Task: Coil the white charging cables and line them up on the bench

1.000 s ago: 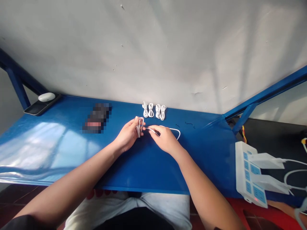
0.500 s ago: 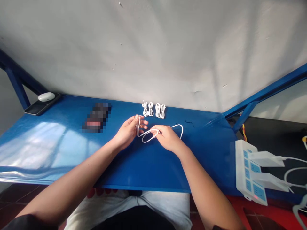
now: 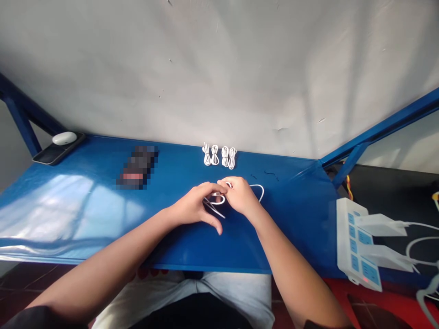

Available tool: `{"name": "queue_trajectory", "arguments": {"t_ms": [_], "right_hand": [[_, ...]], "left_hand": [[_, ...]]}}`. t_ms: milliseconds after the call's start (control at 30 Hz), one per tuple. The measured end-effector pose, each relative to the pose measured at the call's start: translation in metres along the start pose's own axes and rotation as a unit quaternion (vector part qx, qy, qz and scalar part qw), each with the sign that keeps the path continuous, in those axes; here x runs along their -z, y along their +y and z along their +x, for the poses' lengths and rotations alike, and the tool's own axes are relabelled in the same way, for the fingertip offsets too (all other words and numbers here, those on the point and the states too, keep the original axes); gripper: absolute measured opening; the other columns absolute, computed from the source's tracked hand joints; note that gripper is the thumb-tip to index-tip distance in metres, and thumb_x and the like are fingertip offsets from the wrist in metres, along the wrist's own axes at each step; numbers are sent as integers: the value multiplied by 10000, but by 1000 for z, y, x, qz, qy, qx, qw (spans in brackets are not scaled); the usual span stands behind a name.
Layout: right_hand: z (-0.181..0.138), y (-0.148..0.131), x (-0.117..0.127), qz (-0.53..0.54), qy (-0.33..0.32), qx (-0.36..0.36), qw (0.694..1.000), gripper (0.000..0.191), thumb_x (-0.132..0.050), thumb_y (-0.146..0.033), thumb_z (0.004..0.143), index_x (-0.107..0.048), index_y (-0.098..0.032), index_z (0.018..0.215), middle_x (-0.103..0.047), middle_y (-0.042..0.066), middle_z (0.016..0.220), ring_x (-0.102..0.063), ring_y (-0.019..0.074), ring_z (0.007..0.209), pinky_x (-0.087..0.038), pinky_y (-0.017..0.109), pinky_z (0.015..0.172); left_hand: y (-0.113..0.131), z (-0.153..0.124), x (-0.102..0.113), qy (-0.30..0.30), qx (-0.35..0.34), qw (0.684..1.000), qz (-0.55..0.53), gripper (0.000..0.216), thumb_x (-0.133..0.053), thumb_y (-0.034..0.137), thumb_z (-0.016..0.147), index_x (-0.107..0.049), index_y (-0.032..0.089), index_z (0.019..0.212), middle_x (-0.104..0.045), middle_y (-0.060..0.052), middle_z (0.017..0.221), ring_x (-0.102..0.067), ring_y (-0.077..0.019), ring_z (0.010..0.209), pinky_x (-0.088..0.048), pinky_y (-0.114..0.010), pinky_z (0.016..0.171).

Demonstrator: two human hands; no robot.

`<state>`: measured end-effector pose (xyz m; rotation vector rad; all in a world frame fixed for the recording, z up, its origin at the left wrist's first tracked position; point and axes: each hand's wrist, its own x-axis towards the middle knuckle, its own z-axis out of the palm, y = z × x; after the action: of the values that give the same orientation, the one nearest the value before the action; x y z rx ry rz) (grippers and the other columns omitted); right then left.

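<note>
A white cable [image 3: 215, 211] is gathered in loops between my two hands, above the blue tabletop. My right hand [image 3: 236, 193] is closed on it, with fingertips pinching the loops. My left hand [image 3: 196, 204] curves around the loops from the left. Its thumb stands well apart, and its fingertips reach close to my right hand; whether they touch is unclear. Past my right wrist, another part of the cable [image 3: 262, 192] arcs out. Behind the hands lie several bundled white cables [image 3: 225, 156], each tied around its middle.
Dark tie scraps [image 3: 270, 174] lie right of the bundles. A blurred-out dark object [image 3: 137, 167] is at left, beyond it a black tray [image 3: 51, 153] bearing a white rounded object [image 3: 64, 138]. A white power strip [image 3: 358, 244] with plugged-in adapters stands right. A grey wall [image 3: 206, 77] rises behind.
My left hand has moved right and let its thumb off the cable, spreading it downward. The cable loops are now bunched closer to my right hand, which stays closed on them.
</note>
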<state>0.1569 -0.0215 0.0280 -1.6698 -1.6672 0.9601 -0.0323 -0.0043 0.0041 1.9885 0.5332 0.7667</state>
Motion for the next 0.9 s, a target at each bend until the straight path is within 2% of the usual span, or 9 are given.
{"name": "queue_trajectory", "arguments": {"t_ms": [100,167,267,333,500,567,767,900], "right_hand": [[1,2,2,3,10,-9,1000,305,-541,-327,939,-704,-187,723,-749,49,799,-652,202,782,-413,306,700],[2,4,2,5,12,2,1000,298,-545,-344,940,-712,-189,748,-751,46,816,-649,200,793,-418,307,710],[3,6,3,19,-5,15,1000,319,-552,-403,943,-723,-189,780,-739,41,797,-633,191,753,-421,306,691],[3,7,3,42,-19,20,999,312,-572,-439,933,-736,-190,839,-734,34,814,-624,189,757,-423,303,690],[-1,1,6,82,-83,54,992,389,-498,-489,977,-696,-181,847,-655,13,787,-554,174,760,-391,294,680],[-4,-3,7,95,-110,66,987,388,-473,-475,995,-676,-180,846,-636,12,812,-547,171,787,-397,298,716],[-8,-9,7,82,-135,108,982,357,-489,-389,993,-662,-182,759,-646,39,917,-579,175,862,-426,311,779],[-7,-7,4,112,-80,71,988,244,-607,-421,929,-698,-195,930,-679,30,914,-591,163,799,-451,298,724]], "left_hand": [[2,-2,5,-45,8,997,56,844,-908,535,609,-570,237,1323,-665,-64,1021,-603,-218,934,-482,-326,841],[1,-3,8,-62,24,995,80,697,-830,488,758,-562,243,1352,-658,-61,990,-603,-204,903,-486,-317,812],[-1,-2,8,-71,-1,994,85,331,-728,407,884,-670,205,1139,-668,-58,899,-596,-183,845,-469,-301,781],[-2,0,7,-50,-22,996,67,213,-713,386,901,-678,181,946,-672,-55,855,-590,-167,812,-457,-293,769],[-7,6,4,132,7,991,31,331,-776,433,831,-583,170,777,-597,-49,891,-540,-137,758,-412,-247,630],[-9,7,3,172,34,984,23,377,-799,458,798,-557,170,763,-578,-43,900,-515,-130,748,-385,-238,605],[-11,5,1,138,169,975,-29,437,-834,477,742,-524,175,807,-481,54,666,-367,-85,598,-289,-221,556],[-7,6,1,144,204,965,-77,450,-856,466,707,-526,173,796,-508,55,638,-390,-79,575,-296,-214,546]]}}
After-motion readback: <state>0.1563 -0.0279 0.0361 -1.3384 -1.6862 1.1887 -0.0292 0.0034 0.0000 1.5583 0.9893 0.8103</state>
